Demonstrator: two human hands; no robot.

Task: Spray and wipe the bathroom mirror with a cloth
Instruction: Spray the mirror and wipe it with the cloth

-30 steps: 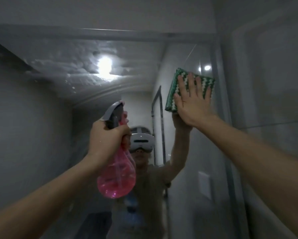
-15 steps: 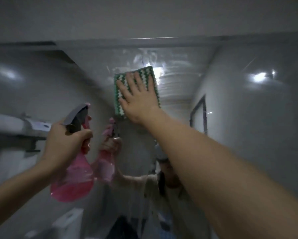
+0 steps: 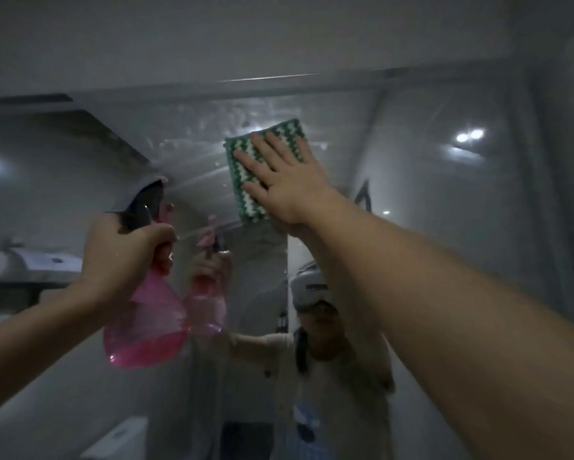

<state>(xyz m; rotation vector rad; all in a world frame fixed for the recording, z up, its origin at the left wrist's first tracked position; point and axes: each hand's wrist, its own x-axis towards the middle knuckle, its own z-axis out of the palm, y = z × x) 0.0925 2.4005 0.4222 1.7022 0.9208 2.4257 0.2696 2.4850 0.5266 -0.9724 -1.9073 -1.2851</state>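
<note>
Change: since half a second ago the cloth sits further right along the mirror's top edge.
Right hand: fingers spread flat, pressing the knitted green-and-white zigzag cloth to the glass.
Left hand: curled round the neck of a translucent pink spray bottle, grey trigger head.
Mirror: streaky, wet smears near its top edge.
Writing: none readable.

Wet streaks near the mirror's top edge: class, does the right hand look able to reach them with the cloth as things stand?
Probably yes. The right hand already presses the cloth flat on the mirror, just below and right of the streaks, with nothing between. The left hand holds the bottle lower.
</note>
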